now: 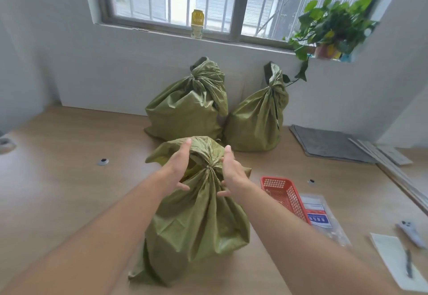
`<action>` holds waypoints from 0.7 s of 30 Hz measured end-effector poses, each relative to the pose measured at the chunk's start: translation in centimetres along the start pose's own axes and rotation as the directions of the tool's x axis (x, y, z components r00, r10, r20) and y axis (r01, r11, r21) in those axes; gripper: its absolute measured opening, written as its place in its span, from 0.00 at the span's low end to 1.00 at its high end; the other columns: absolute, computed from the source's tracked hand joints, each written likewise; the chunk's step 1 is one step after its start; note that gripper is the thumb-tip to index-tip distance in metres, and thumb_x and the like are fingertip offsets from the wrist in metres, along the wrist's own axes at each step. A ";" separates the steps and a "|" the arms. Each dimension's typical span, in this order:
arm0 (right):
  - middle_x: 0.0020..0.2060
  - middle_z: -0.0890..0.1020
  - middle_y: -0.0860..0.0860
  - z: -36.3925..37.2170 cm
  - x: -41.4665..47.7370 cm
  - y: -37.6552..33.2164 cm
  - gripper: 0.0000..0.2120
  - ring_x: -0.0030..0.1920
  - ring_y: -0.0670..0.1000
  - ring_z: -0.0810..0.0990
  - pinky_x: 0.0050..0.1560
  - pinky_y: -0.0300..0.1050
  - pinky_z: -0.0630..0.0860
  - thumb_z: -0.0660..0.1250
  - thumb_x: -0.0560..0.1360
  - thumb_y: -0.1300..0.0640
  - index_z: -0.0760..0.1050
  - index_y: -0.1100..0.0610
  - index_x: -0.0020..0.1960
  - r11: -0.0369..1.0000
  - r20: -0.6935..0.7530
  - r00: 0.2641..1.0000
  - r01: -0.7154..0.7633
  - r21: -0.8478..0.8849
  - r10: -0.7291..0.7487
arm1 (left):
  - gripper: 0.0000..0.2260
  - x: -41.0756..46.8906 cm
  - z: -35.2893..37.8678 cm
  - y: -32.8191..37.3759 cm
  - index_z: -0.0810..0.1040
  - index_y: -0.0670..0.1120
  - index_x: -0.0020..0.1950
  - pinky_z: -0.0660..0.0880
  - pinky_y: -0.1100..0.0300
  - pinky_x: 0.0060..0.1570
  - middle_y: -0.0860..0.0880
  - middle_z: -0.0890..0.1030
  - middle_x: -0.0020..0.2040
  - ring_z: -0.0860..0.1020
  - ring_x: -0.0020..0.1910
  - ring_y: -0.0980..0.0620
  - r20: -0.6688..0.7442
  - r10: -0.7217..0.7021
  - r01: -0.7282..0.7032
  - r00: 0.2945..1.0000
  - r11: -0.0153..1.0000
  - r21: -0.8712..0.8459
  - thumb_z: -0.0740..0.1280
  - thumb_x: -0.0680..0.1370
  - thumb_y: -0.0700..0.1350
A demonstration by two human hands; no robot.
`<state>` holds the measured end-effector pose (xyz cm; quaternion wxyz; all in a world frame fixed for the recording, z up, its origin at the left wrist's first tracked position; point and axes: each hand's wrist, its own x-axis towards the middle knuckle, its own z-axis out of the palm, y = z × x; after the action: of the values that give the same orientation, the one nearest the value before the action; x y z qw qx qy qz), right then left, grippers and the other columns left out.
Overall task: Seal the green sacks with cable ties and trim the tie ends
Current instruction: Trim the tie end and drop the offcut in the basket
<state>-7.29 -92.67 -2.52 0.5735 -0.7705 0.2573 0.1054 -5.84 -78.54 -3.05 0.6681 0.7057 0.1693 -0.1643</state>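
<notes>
Head view: a green sack (196, 220) stands on the wooden counter (69, 179), its neck gathered tight. Both hands flank the neck with fingers spread, the left hand (178, 169) and right hand (231, 174) touching the cloth. Two more tied sacks (185, 109) lean by the wall. A red basket (284, 192) sits just right.

A red basket (286, 196) sits on the wooden table (69, 179), a potted plant (331, 28) on the windowsill.
</notes>
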 end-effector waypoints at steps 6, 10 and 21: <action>0.81 0.63 0.56 1.2 2.2 0.1 0.40 0.76 0.62 0.67 0.68 0.64 0.75 0.41 0.82 0.29 0.56 0.53 0.84 0.996 0.048 0.995 -0.085 -0.022 0.086 | 0.39 3.1 -0.1 -0.8 0.66 0.47 0.80 0.74 0.36 0.67 0.36 0.68 0.76 0.67 0.76 0.38 0.060 -0.107 0.105 0.992 0.994 0.035 0.53 0.79 0.73; 0.79 0.66 0.57 2.3 3.9 0.6 0.41 0.75 0.60 0.69 0.67 0.65 0.75 0.42 0.80 0.27 0.60 0.50 0.83 0.991 0.122 0.986 -0.122 0.048 0.116 | 0.38 5.0 -0.4 -1.1 0.73 0.45 0.70 0.72 0.35 0.69 0.36 0.73 0.70 0.71 0.70 0.34 0.145 -0.177 0.169 0.973 0.984 0.064 0.50 0.78 0.75; 0.77 0.70 0.57 4.2 5.6 -5.6 0.45 0.72 0.63 0.72 0.68 0.64 0.75 0.41 0.78 0.24 0.65 0.53 0.81 0.998 0.068 0.996 -0.056 0.016 0.055 | 0.42 6.7 -3.1 4.2 0.77 0.47 0.64 0.72 0.33 0.68 0.40 0.74 0.63 0.73 0.67 0.35 0.134 -0.104 0.093 0.986 0.992 0.086 0.49 0.74 0.80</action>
<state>0.90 -89.14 -1.76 0.5855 -0.7540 0.2602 0.1450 2.08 -75.48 -2.26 0.6406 0.7095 0.1505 -0.2522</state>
